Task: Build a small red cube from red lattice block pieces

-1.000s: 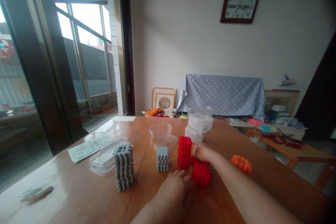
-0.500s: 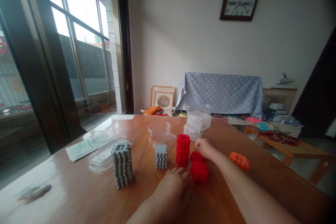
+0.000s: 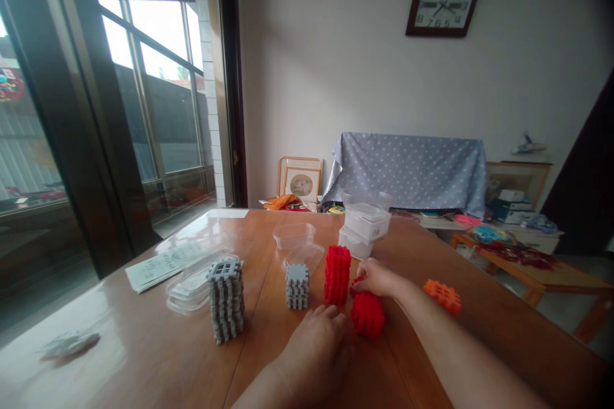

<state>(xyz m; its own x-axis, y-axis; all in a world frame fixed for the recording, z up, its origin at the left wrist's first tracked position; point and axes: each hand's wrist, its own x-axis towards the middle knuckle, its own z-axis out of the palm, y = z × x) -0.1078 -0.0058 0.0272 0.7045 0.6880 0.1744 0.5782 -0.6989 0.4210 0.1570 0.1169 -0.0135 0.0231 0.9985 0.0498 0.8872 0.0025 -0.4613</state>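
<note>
Red blocks point(image 3: 367, 313) lie at the table's point(image 3: 144, 358) middle, at 4 o'clock from the red stack point(image 3: 337, 275), and the right hand point(image 3: 377, 278), half a second ago a raised fist, now curls fingers onto them, while the left hand point(image 3: 319, 348) stays flat, fingers together.

1. You're in a home living room: a wall clock point(image 3: 444, 3) hangs above a cloth-covered piece of furniture point(image 3: 407, 169).
2. Framed pictures point(image 3: 300, 179) lean against the wall beside a large window point(image 3: 144, 77).
3. A wooden table point(image 3: 144, 358) stands before you.
</note>
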